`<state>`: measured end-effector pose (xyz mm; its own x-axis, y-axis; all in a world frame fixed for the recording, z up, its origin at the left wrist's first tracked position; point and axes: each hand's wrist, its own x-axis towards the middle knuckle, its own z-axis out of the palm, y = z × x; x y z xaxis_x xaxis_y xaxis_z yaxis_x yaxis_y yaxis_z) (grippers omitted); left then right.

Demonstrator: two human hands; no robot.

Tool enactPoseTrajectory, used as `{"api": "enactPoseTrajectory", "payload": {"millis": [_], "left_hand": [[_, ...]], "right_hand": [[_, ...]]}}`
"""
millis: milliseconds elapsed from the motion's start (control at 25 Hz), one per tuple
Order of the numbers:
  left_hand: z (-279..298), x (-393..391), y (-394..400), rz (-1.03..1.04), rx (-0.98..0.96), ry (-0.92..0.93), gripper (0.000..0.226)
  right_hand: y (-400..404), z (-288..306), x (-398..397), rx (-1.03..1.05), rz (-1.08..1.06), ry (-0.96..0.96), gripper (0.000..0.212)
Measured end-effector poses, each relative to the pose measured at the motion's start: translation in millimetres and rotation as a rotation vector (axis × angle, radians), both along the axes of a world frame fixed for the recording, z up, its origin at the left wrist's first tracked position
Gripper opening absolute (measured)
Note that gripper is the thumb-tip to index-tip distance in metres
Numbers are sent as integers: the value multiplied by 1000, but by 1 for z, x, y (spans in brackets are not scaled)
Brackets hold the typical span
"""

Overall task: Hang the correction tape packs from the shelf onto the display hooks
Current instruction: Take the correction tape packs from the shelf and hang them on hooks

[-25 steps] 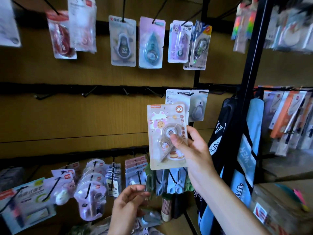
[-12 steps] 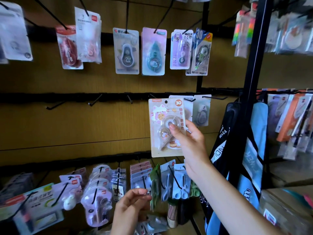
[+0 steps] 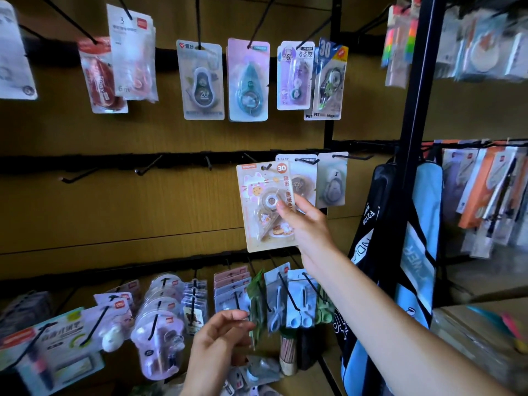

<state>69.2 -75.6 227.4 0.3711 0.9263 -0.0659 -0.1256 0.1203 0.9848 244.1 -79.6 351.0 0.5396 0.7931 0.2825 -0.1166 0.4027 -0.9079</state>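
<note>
My right hand (image 3: 307, 224) pinches a pink-and-cream correction tape pack (image 3: 263, 207) by its right side and holds it upright against the middle hook row. The pack's top hole sits at the tip of a black hook (image 3: 267, 167). Two more packs (image 3: 331, 181) hang just right of it on the same row. My left hand (image 3: 220, 344) hovers low with fingers loosely curled and holds nothing I can see. More loose packs (image 3: 257, 370) lie on the shelf below it.
Bare black hooks (image 3: 145, 168) stick out along the middle row to the left. The top row holds several hanging packs (image 3: 248, 81). The bottom row carries scissors (image 3: 297, 301) and other stationery. A black frame post (image 3: 414, 110) and blue bags (image 3: 420, 252) stand at right.
My right hand has lifted the pack up and a little left until its hole meets the hook tip. The left hand stayed low, shifting slightly.
</note>
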Motion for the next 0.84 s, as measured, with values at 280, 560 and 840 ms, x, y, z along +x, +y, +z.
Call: {"api": "enactPoseTrajectory", "payload": {"millis": [280,560,840], "left_hand": [[-4,-12,16,64,-19,1,12],[-14,-31,26,118,19,67,10],[-57,-17,13,112,-9,20,14]], "right_hand": [[41,-1,3,-118,-64,65,51],[70,7,-2,-203,-138,166,29],[15,-98,-11,-60,-338,315,11]]}}
